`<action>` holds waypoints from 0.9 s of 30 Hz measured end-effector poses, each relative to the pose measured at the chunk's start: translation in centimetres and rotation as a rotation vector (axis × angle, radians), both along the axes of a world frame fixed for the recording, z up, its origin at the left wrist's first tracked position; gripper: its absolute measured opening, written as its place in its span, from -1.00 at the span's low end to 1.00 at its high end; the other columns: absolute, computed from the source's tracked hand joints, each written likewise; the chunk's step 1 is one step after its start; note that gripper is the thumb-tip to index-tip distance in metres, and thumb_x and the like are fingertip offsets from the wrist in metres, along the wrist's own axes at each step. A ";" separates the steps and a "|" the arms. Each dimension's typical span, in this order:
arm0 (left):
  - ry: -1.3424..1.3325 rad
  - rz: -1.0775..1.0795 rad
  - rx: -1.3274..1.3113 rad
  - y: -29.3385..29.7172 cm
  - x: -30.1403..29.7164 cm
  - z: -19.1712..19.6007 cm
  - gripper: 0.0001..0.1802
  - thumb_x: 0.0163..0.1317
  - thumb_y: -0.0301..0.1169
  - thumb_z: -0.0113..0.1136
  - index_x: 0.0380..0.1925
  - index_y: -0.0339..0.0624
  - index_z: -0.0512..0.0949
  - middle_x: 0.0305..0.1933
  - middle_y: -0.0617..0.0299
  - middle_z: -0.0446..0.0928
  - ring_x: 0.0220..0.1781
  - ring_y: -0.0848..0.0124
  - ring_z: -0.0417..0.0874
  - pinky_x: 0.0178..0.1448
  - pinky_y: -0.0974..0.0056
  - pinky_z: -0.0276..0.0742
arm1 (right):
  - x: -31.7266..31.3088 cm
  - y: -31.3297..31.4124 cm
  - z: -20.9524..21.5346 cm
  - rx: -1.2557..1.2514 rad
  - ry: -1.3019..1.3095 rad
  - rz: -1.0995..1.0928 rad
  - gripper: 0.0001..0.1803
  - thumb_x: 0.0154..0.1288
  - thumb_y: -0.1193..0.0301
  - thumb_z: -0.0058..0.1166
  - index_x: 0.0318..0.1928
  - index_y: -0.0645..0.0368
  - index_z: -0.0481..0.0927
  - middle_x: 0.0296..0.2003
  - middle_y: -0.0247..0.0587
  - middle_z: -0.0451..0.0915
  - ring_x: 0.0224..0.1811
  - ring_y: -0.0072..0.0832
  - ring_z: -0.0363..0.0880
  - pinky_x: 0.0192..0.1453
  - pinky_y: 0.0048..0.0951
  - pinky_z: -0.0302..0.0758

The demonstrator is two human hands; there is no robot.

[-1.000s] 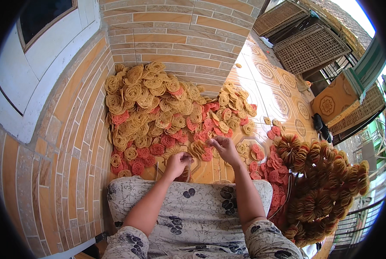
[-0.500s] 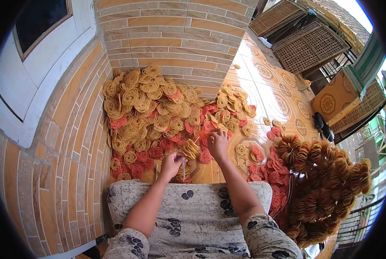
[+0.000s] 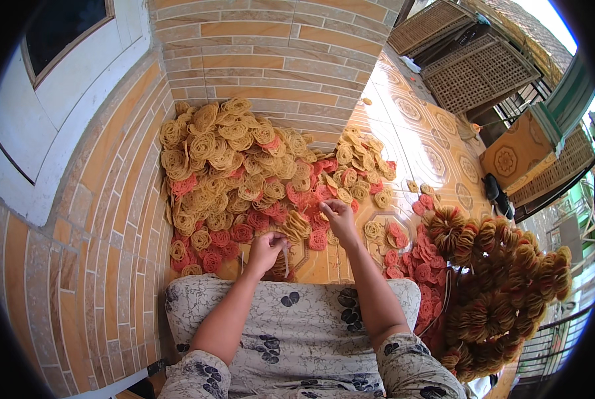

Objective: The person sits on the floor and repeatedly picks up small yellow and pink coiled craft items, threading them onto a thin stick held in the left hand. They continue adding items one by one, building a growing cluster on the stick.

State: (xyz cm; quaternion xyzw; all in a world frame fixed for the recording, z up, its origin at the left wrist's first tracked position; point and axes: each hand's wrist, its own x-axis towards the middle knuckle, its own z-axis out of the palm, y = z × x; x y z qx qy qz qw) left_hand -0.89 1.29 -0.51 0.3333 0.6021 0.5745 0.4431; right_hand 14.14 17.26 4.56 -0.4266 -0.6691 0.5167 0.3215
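Now the right hand (image 3: 339, 221) turns toward yellow discs (image 3: 296, 227).

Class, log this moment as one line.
left hand: holding tan disc stack; right hand: beside it, grip unclear; ahead: disc pile; far right: disc bundles

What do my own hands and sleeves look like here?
Your left hand and right hand are bare, with no gloves or watch visible. Your left sleeve and right sleeve are short, off-white fabric with fine grey crackle lines and dark, petal-shaped clusters.
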 end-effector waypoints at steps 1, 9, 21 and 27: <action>-0.031 -0.006 -0.004 0.0 0.0 0.1 -0.86 0.29 -0.52 0.10 -0.24 -0.42 0.52 -0.30 0.14 0.64 -0.26 0.47 0.66 -0.13 0.42 0.52 | 0.0 0.0 0.0 0.013 -0.024 -0.011 -0.75 0.30 0.29 0.15 -0.30 0.27 0.62 -0.46 -0.45 0.56 -0.40 -0.73 0.38 -0.28 -0.61 0.32; -0.164 -0.023 -0.030 -0.1 0.1 0.9 -0.84 0.31 -0.47 0.10 -0.21 -0.34 0.54 -0.26 0.19 0.65 -0.21 0.53 0.60 -0.04 0.41 0.45 | 0.1 0.2 -0.3 0.200 -0.069 0.045 -0.78 0.30 0.32 0.15 -0.27 0.25 0.62 -0.35 -0.39 0.55 -0.29 -0.68 0.41 -0.18 -0.59 0.37; -0.151 -0.044 0.006 -0.1 0.2 0.5 -0.88 0.31 -0.51 0.08 -0.24 -0.34 0.53 -0.29 0.21 0.64 -0.24 0.49 0.62 -0.06 0.39 0.50 | 3.2 2.8 -0.7 0.421 -0.533 0.058 -0.77 0.14 0.60 0.11 -0.18 0.11 0.67 -0.09 -0.22 0.54 0.03 -0.28 0.51 0.03 -0.30 0.47; -0.032 -0.062 -0.024 0.0 0.5 0.0 -0.89 0.31 -0.53 0.06 -0.25 -0.37 0.53 -0.34 0.20 0.64 -0.27 0.49 0.63 -0.11 0.39 0.50 | 4.1 2.5 -3.6 0.448 -1.061 0.013 -0.63 0.16 0.30 0.18 -0.01 0.00 0.45 -0.11 -0.19 0.52 0.04 -0.22 0.50 0.14 0.11 0.26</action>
